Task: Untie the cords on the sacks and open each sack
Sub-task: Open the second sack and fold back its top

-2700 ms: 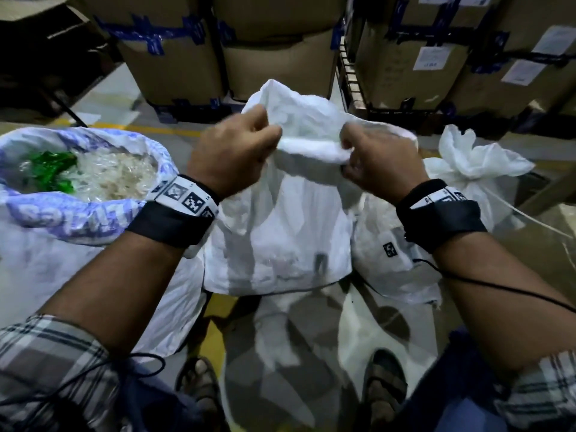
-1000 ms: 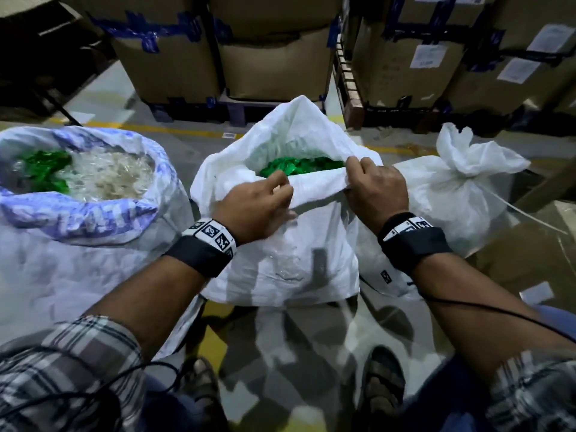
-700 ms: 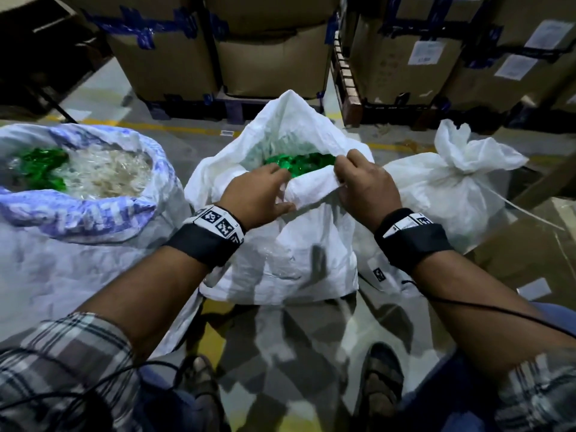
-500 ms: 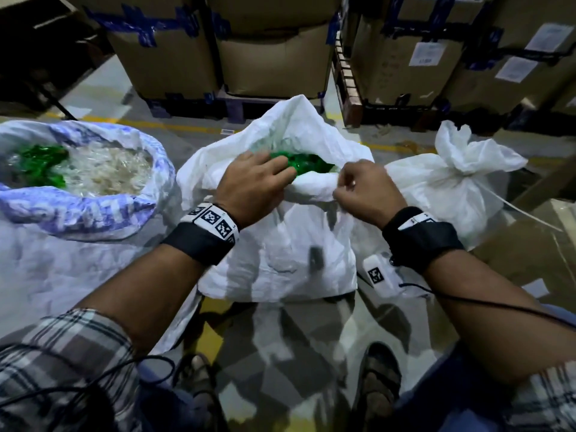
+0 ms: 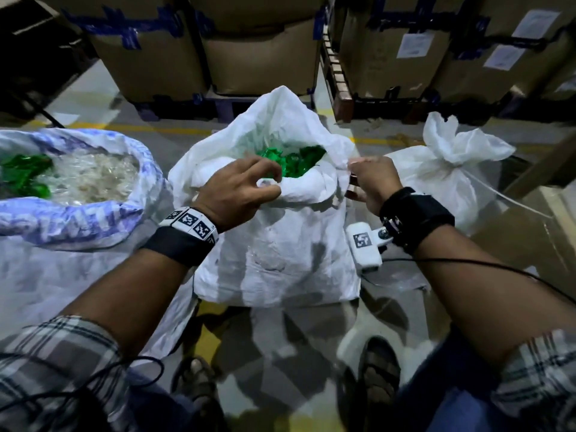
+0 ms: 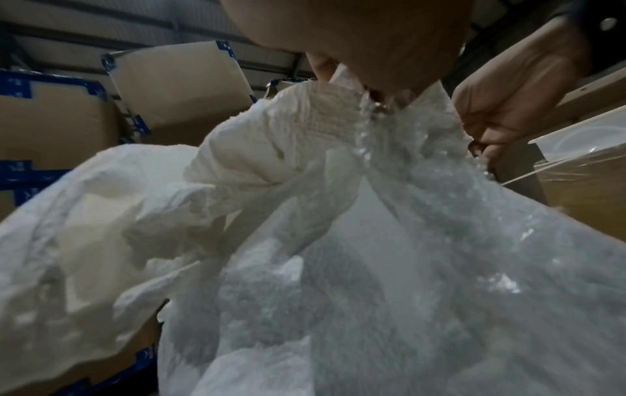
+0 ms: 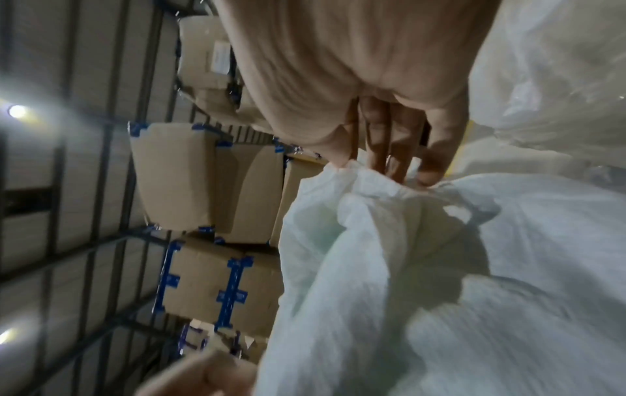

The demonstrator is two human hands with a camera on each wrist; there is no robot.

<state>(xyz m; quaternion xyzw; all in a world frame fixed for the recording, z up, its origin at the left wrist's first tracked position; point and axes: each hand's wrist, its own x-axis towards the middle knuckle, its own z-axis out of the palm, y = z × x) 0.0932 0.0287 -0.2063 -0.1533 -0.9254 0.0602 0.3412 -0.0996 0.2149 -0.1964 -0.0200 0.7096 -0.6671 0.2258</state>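
The middle white sack (image 5: pixel 280 244) stands with its mouth open, green plastic pieces (image 5: pixel 296 163) showing inside. My left hand (image 5: pixel 268 185) pinches the rolled-down near rim (image 5: pixel 305 188). My right hand (image 5: pixel 352 173) pinches the rim's right edge. In the right wrist view the fingertips (image 7: pixel 426 174) lie on bunched sack fabric (image 7: pixel 389 193). The left wrist view shows the sack (image 6: pixel 305 214) under my palm, fingers hidden. A left sack (image 5: pixel 71 232) stands open. The right sack (image 5: pixel 442 173) is tied, its white cord (image 5: pixel 511 198) trailing right.
Stacked cardboard boxes (image 5: pixel 261 48) on pallets wall off the far side. A carton (image 5: pixel 530 244) sits at the right beside the tied sack. My sandalled feet (image 5: pixel 377 369) stand close to the middle sack. A yellow line (image 5: pixel 124 127) crosses the floor.
The middle sack's top went from held closed to open. Both hands rolled the near rim down, then my right hand shifted to the rim's right edge.
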